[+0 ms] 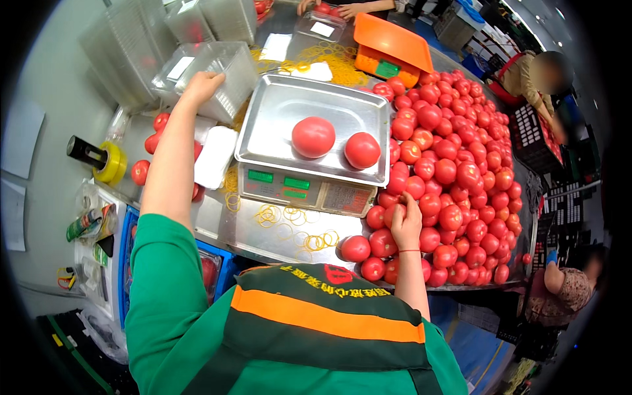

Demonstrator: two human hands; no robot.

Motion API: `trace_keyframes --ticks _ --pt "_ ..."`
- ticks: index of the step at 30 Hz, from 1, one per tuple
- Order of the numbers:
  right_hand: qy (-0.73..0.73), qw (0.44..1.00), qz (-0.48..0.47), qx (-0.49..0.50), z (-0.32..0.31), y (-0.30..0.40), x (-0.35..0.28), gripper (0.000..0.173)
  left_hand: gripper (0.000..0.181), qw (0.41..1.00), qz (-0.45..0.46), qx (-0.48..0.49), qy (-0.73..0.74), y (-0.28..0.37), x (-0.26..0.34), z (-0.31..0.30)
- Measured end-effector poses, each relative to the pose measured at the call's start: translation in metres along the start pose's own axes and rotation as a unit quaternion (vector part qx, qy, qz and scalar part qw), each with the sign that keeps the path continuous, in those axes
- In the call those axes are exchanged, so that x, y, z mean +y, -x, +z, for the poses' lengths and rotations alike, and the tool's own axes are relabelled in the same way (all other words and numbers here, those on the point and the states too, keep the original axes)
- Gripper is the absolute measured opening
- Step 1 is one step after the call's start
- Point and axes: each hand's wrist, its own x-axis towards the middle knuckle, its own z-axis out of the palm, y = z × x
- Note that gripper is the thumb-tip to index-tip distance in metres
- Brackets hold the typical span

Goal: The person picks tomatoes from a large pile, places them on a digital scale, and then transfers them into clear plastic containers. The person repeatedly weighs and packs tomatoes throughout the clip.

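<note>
My left hand (203, 90) reaches to the back left with its fingers curled over the edge of a clear plastic container (222, 61) at the top of a nested stack. My right hand (408, 222) is at the near left side of a large heap of red tomatoes (452, 173), its fingers around one tomato (391, 215). Between my hands stands a digital scale (281, 190) with a metal pan (276, 106) and lit green displays. In the pan lie a larger tomato (313, 137) and a smaller tomato (362, 150), apart from each other.
Yellow rubber bands (318, 241) lie before the scale, more behind it. White pads (215, 158) and a tape dispenser (106, 160) are left. An orange scale (392, 47) stands behind. Across the table are another person's hands (353, 10); two people are at right near black crates (533, 133).
</note>
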Motion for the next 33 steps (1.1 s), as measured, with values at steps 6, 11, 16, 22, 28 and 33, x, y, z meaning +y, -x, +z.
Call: trace_keyframes --ticks 6,11,16,22,28,33 --pt "0.018 0.999 -0.033 0.032 0.014 -0.002 0.001 0.016 0.034 0.973 -0.027 0.185 -0.132 -0.006 -0.004 0.019" --pt "-0.001 0.999 -0.029 0.032 0.015 -0.005 0.002 0.014 0.029 0.929 0.004 0.334 0.161 0.018 0.000 0.017" --pt "-0.016 0.999 -0.029 0.036 0.015 -0.004 -0.002 0.014 0.018 0.839 0.220 0.393 0.305 0.092 0.045 -0.004" --pt "-0.033 0.999 -0.021 0.026 0.013 -0.003 0.001 0.014 0.025 0.887 0.461 0.026 0.006 0.283 0.035 0.080" --pt "-0.044 0.999 -0.013 0.012 0.015 -0.003 0.005 0.014 0.018 0.872 0.467 -0.030 0.142 0.319 0.031 0.108" --pt "-0.044 0.999 -0.012 0.017 0.014 -0.001 0.007 0.015 0.018 0.960 0.100 0.258 -0.054 0.213 -0.010 0.064"
